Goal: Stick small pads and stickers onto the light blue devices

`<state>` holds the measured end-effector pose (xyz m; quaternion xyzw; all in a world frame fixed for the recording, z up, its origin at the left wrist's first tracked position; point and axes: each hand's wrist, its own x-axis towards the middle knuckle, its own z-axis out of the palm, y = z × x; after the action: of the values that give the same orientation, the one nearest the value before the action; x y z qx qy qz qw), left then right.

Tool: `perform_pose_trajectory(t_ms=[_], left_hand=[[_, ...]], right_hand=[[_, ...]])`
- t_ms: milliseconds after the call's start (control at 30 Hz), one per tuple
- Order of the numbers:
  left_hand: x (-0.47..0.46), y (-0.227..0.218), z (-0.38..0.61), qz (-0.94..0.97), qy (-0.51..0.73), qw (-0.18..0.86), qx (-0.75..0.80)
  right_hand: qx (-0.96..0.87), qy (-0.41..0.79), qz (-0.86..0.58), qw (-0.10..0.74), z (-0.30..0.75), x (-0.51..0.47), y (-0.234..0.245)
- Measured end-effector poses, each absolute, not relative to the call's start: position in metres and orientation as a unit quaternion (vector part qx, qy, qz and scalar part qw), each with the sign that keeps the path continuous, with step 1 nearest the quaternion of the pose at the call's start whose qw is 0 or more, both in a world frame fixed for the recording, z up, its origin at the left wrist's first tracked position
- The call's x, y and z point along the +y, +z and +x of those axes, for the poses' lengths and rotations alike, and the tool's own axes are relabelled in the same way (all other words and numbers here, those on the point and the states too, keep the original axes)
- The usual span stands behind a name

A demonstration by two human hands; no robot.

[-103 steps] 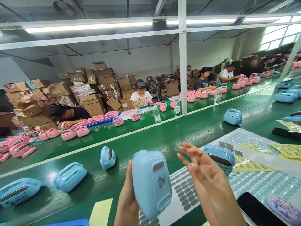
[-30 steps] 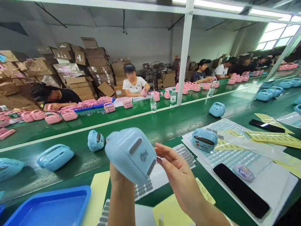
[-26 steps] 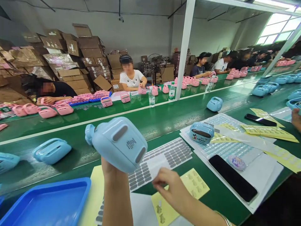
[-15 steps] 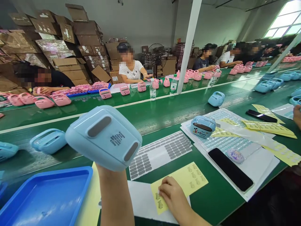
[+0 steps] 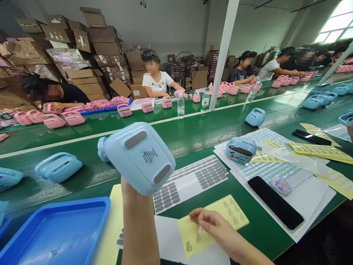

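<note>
My left hand (image 5: 129, 189), mostly hidden behind it, holds up a light blue toy-like case with a handle (image 5: 146, 158). Its underside faces me, with two grey oval pads and printed text between them. Over a yellow sticker sheet (image 5: 237, 213), my right hand (image 5: 212, 222) pinches a small whitish sticker (image 5: 200, 230) between thumb and finger. Grey figure-shaped stickers show on the sheet. White paper (image 5: 171, 235) lies beneath it. Just behind is a sheet of grey oval pads (image 5: 187, 184).
A blue tray (image 5: 68, 221) stands at left. Papers on the right carry a black phone (image 5: 275, 202) and another blue case (image 5: 241, 150). More blue cases (image 5: 58, 166) sit along the green belt (image 5: 193, 136). Across it, people work among pink cases (image 5: 147, 106) and water bottles (image 5: 180, 105).
The blue case has turned and shifted slightly right, showing its underside more squarely. My right hand has risen from the yellow sheet, a small sticker now visible in its pinch.
</note>
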<state>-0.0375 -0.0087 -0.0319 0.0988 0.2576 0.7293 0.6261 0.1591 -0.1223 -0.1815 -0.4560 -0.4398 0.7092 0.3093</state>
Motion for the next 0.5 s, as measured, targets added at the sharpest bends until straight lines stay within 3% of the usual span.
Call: perform_pose_trajectory(t_ms=[167, 300, 400, 500], left_hand=[[-0.006, -0.015, -0.037, 0.103, 0.635, 0.72, 0.26], [-0.003, -0.02, -0.026, 0.067, 0.588, 0.746, 0.307], [-0.001, -0.023, -0.015, 0.067, 0.542, 0.778, 0.311], [-0.001, -0.022, -0.01, 0.069, 0.522, 0.79, 0.314]], right_hand=[[-0.453, 0.646, -0.468, 0.398, 0.194, -0.082, -0.103], [-0.634, 0.421, -0.358, 0.541, 0.219, -0.047, 0.009], [-0.715, 0.357, -0.282, 0.53, 0.21, -0.035, 0.067], [-0.739, 0.384, -0.281, 0.477, 0.192, -0.027, 0.084]])
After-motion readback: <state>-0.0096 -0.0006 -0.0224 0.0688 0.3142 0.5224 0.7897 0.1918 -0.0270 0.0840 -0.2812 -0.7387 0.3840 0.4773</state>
